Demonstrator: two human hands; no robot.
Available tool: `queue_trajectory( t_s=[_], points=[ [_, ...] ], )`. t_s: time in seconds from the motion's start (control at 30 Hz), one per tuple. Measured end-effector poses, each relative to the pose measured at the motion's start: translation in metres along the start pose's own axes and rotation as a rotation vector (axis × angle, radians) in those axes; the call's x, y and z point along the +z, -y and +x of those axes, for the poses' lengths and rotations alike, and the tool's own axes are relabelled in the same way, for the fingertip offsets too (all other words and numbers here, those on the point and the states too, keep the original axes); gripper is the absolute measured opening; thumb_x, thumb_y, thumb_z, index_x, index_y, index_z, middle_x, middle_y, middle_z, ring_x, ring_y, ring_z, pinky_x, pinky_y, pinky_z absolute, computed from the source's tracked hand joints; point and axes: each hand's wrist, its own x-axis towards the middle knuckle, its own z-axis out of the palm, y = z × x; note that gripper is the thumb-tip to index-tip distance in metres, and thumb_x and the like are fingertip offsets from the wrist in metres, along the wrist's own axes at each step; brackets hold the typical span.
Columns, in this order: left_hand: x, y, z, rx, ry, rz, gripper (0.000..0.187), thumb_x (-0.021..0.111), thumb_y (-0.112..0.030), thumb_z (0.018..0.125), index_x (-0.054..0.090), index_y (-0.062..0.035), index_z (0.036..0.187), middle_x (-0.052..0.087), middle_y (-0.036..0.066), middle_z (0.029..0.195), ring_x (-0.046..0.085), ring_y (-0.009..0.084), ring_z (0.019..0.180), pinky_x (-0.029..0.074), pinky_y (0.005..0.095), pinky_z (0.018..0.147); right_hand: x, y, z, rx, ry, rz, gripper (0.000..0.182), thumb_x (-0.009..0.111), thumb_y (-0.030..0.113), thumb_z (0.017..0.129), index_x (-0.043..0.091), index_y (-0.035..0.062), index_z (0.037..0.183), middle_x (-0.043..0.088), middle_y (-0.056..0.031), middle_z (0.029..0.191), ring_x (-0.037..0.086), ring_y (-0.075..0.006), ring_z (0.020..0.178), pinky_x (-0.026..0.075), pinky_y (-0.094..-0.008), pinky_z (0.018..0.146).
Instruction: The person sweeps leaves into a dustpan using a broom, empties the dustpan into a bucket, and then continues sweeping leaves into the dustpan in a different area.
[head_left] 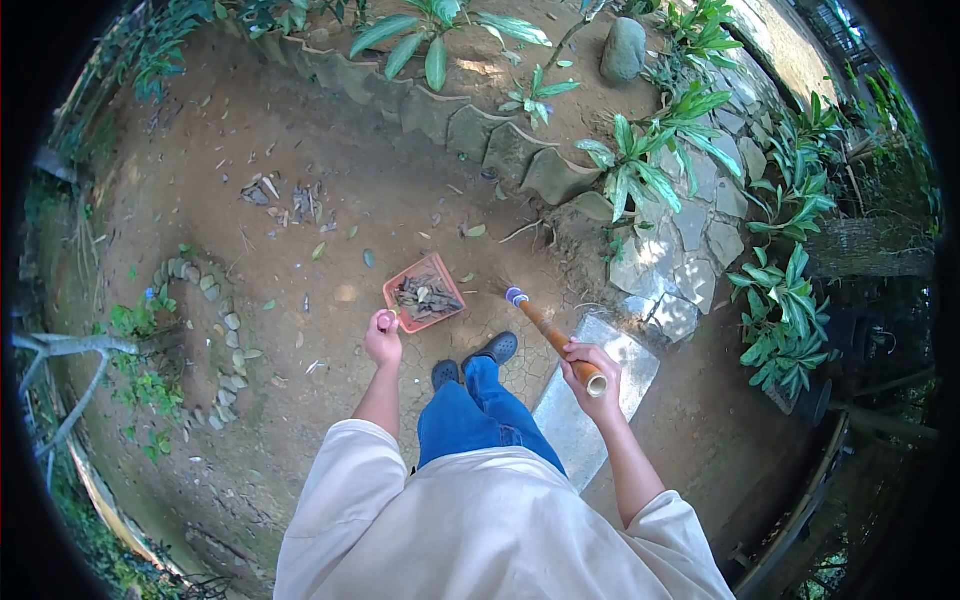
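Note:
My left hand [382, 342] is closed around the handle of an orange-red dustpan [452, 312], seen just ahead of my feet. Dry leaves and dark bits of litter [425, 296] lie inside the pan. In my right hand [594, 382] is a broom [543, 325] with a bamboo handle, gripped near its hollow top end. The broom slants down and forward to a purple and white binding; its thin bristles are hard to make out against the soil, to the right of the dustpan and apart from it.
Leaf piles [300, 203] lie on the bare soil at the upper left. Curved tiles [475, 132] edge a planted bed ahead. A ring of stones [230, 338] is on the left. A pale slab [585, 425] and a stone path [690, 225] lie to the right.

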Motion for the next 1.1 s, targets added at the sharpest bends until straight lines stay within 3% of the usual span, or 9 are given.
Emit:
queue_trajectory(
  t_s=[0.23,0.37,0.47,0.57,0.87,1.0,1.1],
  points=[
    [0.003,0.018,0.002,0.027,0.007,-0.016,0.04,0.082,-0.006,0.078,0.069,-0.0106,0.115,0.073,0.01,0.106,0.07,0.024,0.098,0.054,0.0361,0.09,-0.024,0.015,-0.012,0.166,-0.089,0.133,0.019,0.076,-0.011,0.076,0.065,0.0015,0.086,0.074,-0.0116,0.1,0.071,-0.0271,0.105,0.055,-0.0392,0.098],
    [0.004,0.013,-0.001,-0.004,0.006,0.028,0.04,0.083,-0.006,0.077,0.069,-0.0099,0.114,0.073,0.009,0.105,0.069,0.0233,0.098,0.054,0.0358,0.09,-0.035,0.023,-0.01,0.112,-0.103,0.14,0.02,0.076,-0.011,0.077,0.064,0.0018,0.087,0.073,-0.0117,0.1,0.071,-0.0267,0.105,0.055,-0.0401,0.098],
    [0.008,0.01,-0.005,0.026,-0.018,-0.01,0.04,0.083,-0.01,0.076,0.069,-0.0124,0.113,0.073,0.012,0.104,0.069,0.0308,0.095,0.054,0.0406,0.085,-0.037,0.03,-0.004,0.066,-0.106,0.09,0.02,0.075,-0.011,0.077,0.064,0.0021,0.088,0.073,-0.0113,0.1,0.071,-0.0266,0.105,0.055,-0.0403,0.098],
    [0.007,0.008,-0.008,0.037,-0.021,-0.02,0.039,0.083,-0.009,0.076,0.069,-0.0129,0.112,0.073,0.012,0.102,0.07,0.0309,0.093,0.054,0.0409,0.085,-0.038,0.035,-0.002,0.039,-0.114,0.043,0.021,0.075,-0.011,0.077,0.064,0.0023,0.088,0.073,-0.0111,0.099,0.071,-0.0264,0.104,0.055,-0.0398,0.097],
    [0.008,0.01,-0.01,-0.017,-0.076,-0.138,0.037,0.085,-0.009,0.074,0.071,-0.0124,0.108,0.074,0.01,0.097,0.07,0.0266,0.09,0.055,0.0383,0.082,-0.046,0.018,0.01,0.013,-0.162,0.013,0.02,0.075,-0.01,0.077,0.065,0.0024,0.089,0.074,-0.0111,0.1,0.071,-0.0287,0.109,0.054,-0.0385,0.095],
    [0.008,-0.01,-0.016,-0.084,-0.157,-0.102,0.038,0.085,-0.008,0.074,0.071,-0.0104,0.109,0.074,0.009,0.098,0.071,0.024,0.09,0.055,0.0362,0.082,-0.046,0.003,0.049,-0.023,-0.135,-0.01,0.018,0.075,-0.009,0.079,0.065,0.0022,0.089,0.074,-0.0111,0.101,0.071,-0.0304,0.108,0.054,-0.0382,0.094],
    [0.036,0.014,-0.01,-0.12,-0.218,-0.208,0.038,0.085,-0.008,0.074,0.071,-0.0085,0.11,0.074,0.008,0.098,0.07,0.0213,0.09,0.056,0.0353,0.083,-0.04,-0.027,0.087,-0.1,-0.08,-0.018,0.018,0.075,-0.009,0.078,0.065,0.0018,0.088,0.074,-0.0116,0.1,0.072,-0.0313,0.107,0.055,-0.0394,0.094]
  ],
)
